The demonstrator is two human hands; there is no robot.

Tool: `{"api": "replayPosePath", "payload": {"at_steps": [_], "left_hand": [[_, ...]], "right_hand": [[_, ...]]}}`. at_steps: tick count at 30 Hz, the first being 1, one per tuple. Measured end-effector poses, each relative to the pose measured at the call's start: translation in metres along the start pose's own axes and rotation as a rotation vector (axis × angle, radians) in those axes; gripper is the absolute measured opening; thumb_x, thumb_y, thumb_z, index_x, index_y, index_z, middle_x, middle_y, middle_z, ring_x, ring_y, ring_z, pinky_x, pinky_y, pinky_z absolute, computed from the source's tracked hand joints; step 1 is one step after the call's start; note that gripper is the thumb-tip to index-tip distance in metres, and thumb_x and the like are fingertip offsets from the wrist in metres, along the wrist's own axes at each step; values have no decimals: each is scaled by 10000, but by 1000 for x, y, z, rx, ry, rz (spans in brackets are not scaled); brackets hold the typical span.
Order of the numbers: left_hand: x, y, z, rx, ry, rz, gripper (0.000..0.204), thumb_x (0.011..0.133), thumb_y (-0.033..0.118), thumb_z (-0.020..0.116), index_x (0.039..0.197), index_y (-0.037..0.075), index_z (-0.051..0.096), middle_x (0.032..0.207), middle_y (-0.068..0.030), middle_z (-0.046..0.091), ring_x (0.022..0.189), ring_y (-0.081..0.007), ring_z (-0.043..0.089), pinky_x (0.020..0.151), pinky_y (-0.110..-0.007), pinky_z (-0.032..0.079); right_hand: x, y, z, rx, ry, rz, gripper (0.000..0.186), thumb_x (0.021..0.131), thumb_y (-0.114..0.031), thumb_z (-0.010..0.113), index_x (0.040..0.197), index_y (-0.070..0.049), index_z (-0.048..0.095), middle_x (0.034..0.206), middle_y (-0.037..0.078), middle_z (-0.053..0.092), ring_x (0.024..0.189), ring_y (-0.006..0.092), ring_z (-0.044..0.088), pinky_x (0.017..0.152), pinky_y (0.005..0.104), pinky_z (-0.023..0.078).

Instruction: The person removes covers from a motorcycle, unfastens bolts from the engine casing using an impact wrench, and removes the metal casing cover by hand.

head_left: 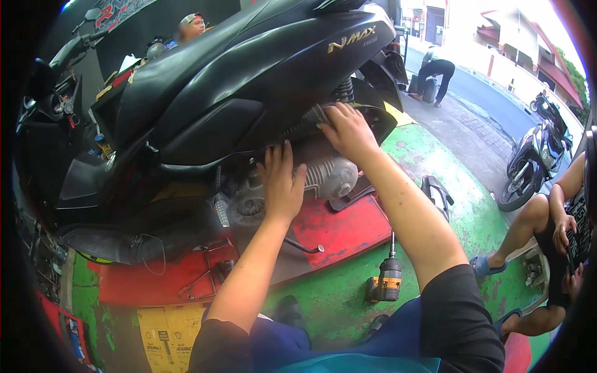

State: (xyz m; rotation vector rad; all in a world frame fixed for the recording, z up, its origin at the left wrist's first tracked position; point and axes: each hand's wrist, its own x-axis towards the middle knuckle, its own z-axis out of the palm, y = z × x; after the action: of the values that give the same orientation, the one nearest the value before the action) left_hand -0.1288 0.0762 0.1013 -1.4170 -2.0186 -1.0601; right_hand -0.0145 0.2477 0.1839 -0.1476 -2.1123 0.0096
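A large black scooter (205,93) stands side-on before me. My left hand (283,186) is open, fingers stretched upward, its fingertips at the lower edge of the body panel, in front of the grey finned engine casing (326,175). Farther right, my right hand (351,129) has its fingers curled around the end of a dark ribbed part (315,116) under the tail, below and left of the shock absorber spring (344,91). The far side of that part is hidden by the panel's shadow.
The scooter stands on a red platform (336,231) holding a few tools. A cordless drill (388,278) stands on the green floor near my feet, with flattened cardboard (165,339) to the left. A seated person (553,248) is at right; a sandal (438,194) lies beyond my right forearm.
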Motion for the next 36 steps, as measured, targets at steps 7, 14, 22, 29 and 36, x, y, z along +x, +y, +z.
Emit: {"api": "replayPosePath", "payload": {"at_steps": [7,14,22,29,36], "left_hand": [[9,3,2,-85,1,-49,658,975,338,529,1524,19,355,1480,-294,404,1385,-469,357,1165,-606,212],[21,3,1,-94,106,-79,604,958,359,556,1467,44,472,1421,-289,470,1311,-462,436,1141,-549,269],[38,10,-2,-104,76,-172,538,930,334,575,1372,27,578,1374,-266,530,1249,-436,490,1085,-493,358],[-2,-7,-28,-155,-15,24,503,885,144,633,1365,6,574,1468,-266,458,1383,-447,393,1162,-481,312],[-69,-18,-60,12,-302,4,507,860,180,695,1342,59,595,1486,-246,431,1413,-432,356,1168,-482,312]], "right_hand": [[3,-2,8,-98,-57,28,363,936,-274,643,1201,-29,605,1127,136,677,1053,322,630,950,439,448],[15,-23,9,-275,-110,170,414,989,-312,562,1314,-56,584,1017,106,722,1008,277,662,892,441,450],[26,-25,8,-240,-241,364,484,987,-368,553,1354,-52,556,1167,119,701,1218,258,596,1012,552,355],[-4,-8,11,-172,-120,220,443,954,-376,597,1304,-105,615,1212,66,689,1249,245,568,1079,592,292],[23,-26,6,-332,-247,216,248,969,-321,567,1054,-127,697,1074,49,715,1108,233,634,1068,651,305]]}}
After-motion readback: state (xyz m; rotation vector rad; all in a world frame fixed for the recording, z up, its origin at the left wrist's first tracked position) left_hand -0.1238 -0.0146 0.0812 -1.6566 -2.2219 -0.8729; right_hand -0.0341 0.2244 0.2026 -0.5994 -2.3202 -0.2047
